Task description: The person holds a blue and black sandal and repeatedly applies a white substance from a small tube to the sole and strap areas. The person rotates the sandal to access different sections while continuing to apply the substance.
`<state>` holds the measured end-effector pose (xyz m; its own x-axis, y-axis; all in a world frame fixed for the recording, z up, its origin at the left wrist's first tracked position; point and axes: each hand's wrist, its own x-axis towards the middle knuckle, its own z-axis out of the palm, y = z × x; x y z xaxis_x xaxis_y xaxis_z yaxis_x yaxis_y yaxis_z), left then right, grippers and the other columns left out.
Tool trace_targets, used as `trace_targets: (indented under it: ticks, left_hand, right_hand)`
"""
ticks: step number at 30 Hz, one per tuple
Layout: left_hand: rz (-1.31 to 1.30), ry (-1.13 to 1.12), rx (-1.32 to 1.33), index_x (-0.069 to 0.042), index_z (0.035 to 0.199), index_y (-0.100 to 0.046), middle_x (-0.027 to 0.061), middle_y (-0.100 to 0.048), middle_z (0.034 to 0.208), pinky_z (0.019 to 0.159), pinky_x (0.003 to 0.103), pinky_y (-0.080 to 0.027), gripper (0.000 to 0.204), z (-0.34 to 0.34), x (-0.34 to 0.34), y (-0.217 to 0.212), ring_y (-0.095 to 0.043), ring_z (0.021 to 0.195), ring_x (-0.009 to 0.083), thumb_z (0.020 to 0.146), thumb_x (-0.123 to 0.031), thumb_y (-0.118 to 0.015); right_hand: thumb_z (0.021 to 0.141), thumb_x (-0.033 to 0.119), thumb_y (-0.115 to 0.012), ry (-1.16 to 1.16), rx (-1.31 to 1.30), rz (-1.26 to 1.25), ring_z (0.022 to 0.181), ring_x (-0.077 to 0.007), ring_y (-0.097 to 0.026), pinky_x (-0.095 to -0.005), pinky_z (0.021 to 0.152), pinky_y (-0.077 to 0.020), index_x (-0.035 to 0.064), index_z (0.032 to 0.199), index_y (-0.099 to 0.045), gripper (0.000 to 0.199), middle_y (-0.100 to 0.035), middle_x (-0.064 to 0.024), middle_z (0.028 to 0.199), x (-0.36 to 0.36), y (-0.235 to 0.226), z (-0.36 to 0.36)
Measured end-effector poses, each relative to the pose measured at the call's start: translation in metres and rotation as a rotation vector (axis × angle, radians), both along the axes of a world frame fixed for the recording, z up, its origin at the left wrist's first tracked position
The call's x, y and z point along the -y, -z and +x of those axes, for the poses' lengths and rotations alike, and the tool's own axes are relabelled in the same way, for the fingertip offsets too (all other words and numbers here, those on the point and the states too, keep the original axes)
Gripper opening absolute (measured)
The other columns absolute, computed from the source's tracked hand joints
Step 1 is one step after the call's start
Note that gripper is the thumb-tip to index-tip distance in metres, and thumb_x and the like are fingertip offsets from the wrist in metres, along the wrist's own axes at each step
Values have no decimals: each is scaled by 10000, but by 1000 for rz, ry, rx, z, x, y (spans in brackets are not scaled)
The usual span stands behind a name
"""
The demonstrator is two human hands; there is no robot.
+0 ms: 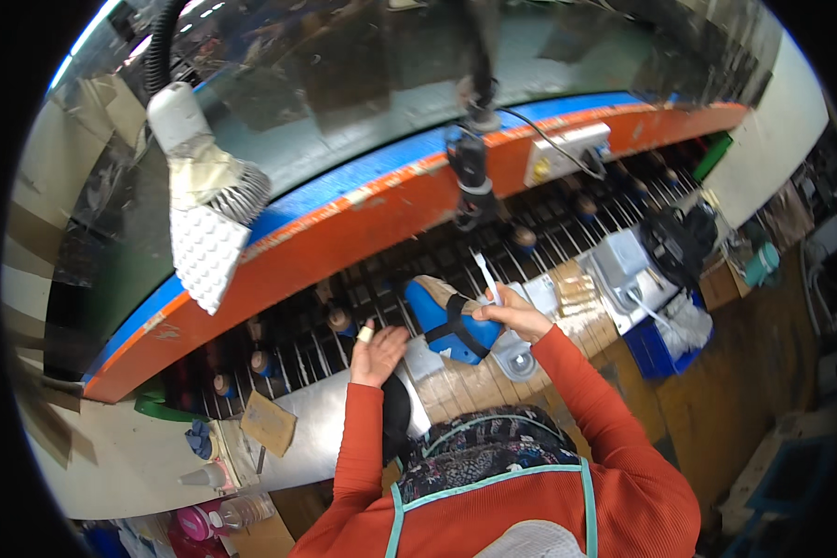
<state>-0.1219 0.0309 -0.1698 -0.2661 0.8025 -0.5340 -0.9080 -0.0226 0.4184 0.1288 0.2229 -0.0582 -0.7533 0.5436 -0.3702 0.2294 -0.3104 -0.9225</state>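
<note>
My right hand (518, 315) is closed round the end of a blue shoe last (430, 307). A beige sole piece (434, 290) and black straps (454, 327) are fitted on that last. From the same hand a slim white stick-like tool (485, 273) points up; its tip is too small to make out. Left of the last, my left hand (379, 354) is open, palm up, holding nothing. One of its fingers wears a pale cover (366, 334).
Beyond my hands runs a rack of metal rods (298, 359) carrying several shoe lasts (341, 322). An orange machine edge (363, 228) bounds it. A white lamp-like fixture (207, 246) hangs at left, a dark cylindrical device (470, 172) at centre. A blue bin (665, 360) stands right.
</note>
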Motion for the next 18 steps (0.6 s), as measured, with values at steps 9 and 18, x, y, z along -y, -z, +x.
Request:
trace_targets:
  ticks: [9, 18]
  left_hand:
    - [446, 493, 112, -64, 1426, -385, 126, -491, 1398, 1099, 532, -329, 905, 144, 31, -52, -432, 1315, 325, 673, -187, -872]
    - [590, 5, -590, -134, 1499, -223, 78, -271, 1541, 1146, 489, -281, 1167, 156, 24, -128, -341, 1371, 294, 567, -279, -909]
  right_hand:
    - [717, 160, -825, -68, -201, 273, 919, -124, -532, -290, 829, -440, 71, 1006, -471, 466, -595, -54, 1028, 73, -20, 113]
    - [924, 317, -585, 417, 508, 921, 750, -275, -603, -411, 696, -353, 116, 935, -657, 214, -601, -90, 773, 96, 56, 190]
